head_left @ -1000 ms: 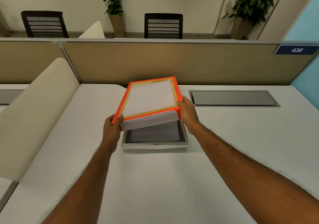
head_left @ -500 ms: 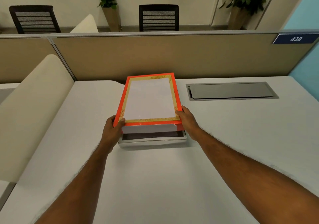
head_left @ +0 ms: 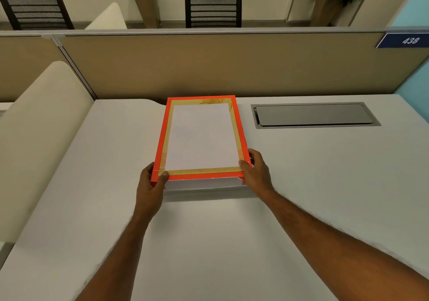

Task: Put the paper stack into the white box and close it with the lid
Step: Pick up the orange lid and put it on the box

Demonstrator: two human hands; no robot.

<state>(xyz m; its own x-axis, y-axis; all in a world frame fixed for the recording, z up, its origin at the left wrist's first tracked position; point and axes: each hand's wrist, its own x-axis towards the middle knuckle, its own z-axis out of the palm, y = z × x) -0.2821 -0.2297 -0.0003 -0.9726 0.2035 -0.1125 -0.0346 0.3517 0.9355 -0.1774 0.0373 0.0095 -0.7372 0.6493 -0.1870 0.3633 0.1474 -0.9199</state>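
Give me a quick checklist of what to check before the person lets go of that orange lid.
1. Both hands hold the lid: ok. The left hand and right hand each have a grip on a near corner of the orange lid.
2. Lid sits over the white box: ok. Only the box's near wall shows beneath the lid's front edge.
3. Lid pushed fully down: cannot tell. White wall shows below the front edge; the far side is hidden.
4. Lid square to the box: ok along the front; the far corners cannot be seen.
5. Papers inside: cannot tell. The lid covers the opening.
6. Desk around the box free of obstacles: ok.
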